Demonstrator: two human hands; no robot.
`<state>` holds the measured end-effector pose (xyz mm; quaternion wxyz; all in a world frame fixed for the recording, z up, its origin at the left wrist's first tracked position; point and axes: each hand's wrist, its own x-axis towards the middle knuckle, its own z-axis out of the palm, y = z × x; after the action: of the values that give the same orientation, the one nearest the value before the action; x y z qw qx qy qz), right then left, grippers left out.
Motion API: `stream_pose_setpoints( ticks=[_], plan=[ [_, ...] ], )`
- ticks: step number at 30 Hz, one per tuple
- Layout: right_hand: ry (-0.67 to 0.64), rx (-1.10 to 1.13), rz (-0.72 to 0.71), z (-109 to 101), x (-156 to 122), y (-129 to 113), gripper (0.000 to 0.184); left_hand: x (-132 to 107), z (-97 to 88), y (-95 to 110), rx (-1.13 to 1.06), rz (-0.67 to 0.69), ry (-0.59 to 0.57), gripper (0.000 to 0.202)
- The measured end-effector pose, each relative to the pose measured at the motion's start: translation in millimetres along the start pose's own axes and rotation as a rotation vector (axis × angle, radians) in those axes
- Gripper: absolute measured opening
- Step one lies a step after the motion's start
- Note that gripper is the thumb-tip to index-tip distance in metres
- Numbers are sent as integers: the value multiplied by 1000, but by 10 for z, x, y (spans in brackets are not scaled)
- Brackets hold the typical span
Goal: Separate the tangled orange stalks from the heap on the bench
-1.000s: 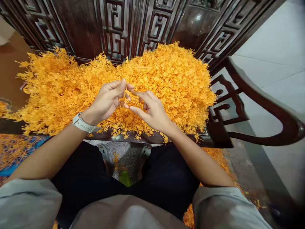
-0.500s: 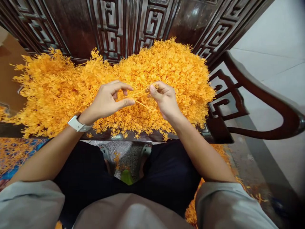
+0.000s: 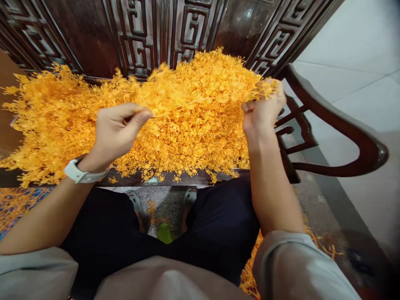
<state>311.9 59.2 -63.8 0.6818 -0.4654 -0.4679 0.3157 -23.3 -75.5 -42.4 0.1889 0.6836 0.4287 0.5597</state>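
A big heap of small orange plastic flower-like pieces point(image 3: 200, 141) lies on a dark wooden bench. My left hand point(image 3: 117, 131), with a white watch band on its wrist, pinches one end of a thin orange stem point(image 3: 168, 111) between thumb and forefinger. From there the stem runs slanting over the heap toward my right hand point(image 3: 265, 110). That hand is closed at the heap's right end, near the armrest, and an orange cluster point(image 3: 267, 88) shows at its fingers. Exactly how its fingers grip is blurred and partly hidden.
The bench has a carved backrest point(image 3: 137, 37) behind the heap and a curved armrest point(image 3: 343, 121) at the right. Its front edge point(image 3: 187, 179) runs just above my knees. More orange pieces point(image 3: 18, 208) lie on blue material at the lower left.
My hands have moved apart: the left to the left, the right up and to the right. The left thumb and forefinger have closed, and an orange stem now stretches between the hands.
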Motion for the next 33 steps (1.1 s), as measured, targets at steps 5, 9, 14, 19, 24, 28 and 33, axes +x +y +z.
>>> stream_pose_setpoints(
  ticks=[5,9,14,19,24,28,33],
  plan=[
    [-226,-151,-68,-111,72,104,50,100,-47,-114,-446,-338,54,31],
    [-226,-220,-46,25,-80,219,56,196,-42,-187,-649,-518,79,32],
    [-226,-194,12,-105,7,105,39,260,-114,-210,-722,-607,55,37],
    [2,-147,-231,-55,-153,-286,29,208,-109,-184,-601,-544,-21,43],
    [-442,-139,-380,360,-938,-549,29,74,96,-9,-514,-473,-117,44],
    [-834,-220,-308,606,-1315,-437,37,16,197,111,-564,-517,-154,47],
    [-731,-77,-64,659,-1258,-347,52,59,65,45,-461,-512,-209,49]
  ],
)
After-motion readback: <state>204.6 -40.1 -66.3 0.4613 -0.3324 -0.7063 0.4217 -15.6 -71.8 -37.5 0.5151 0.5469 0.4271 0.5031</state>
